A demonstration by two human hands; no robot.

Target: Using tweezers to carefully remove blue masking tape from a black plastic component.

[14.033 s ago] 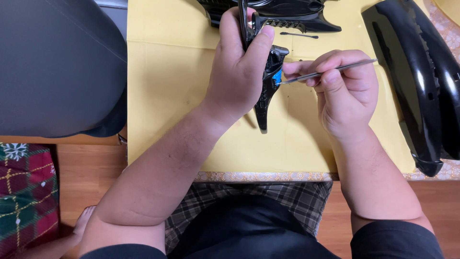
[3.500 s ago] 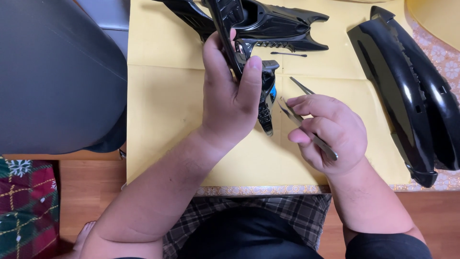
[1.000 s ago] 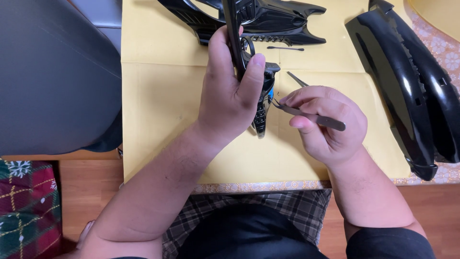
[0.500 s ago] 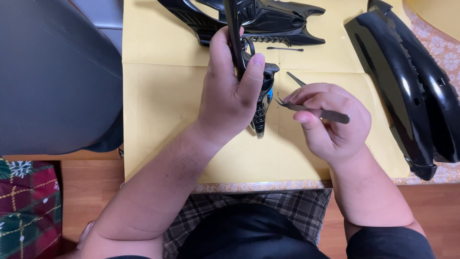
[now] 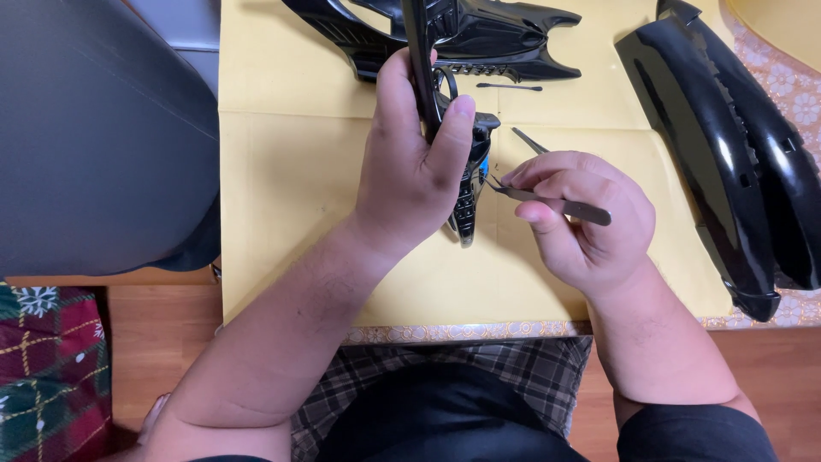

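Just above the yellow paper (image 5: 291,214): left hand (image 5: 410,171) clamped round the glossy black part (image 5: 466,201), right hand (image 5: 581,214) pinching the tweezers (image 5: 547,202), tips now touching its right edge, closer than seconds back. Beyond, more black panels (image 5: 479,34).

Glossy black plastic part (image 5: 466,192) is hanging upright above the yellow sheet, narrow tip pointing down, ribbed face showing; slim metal tweezers (image 5: 547,202) are lying level, tips meeting its right edge.
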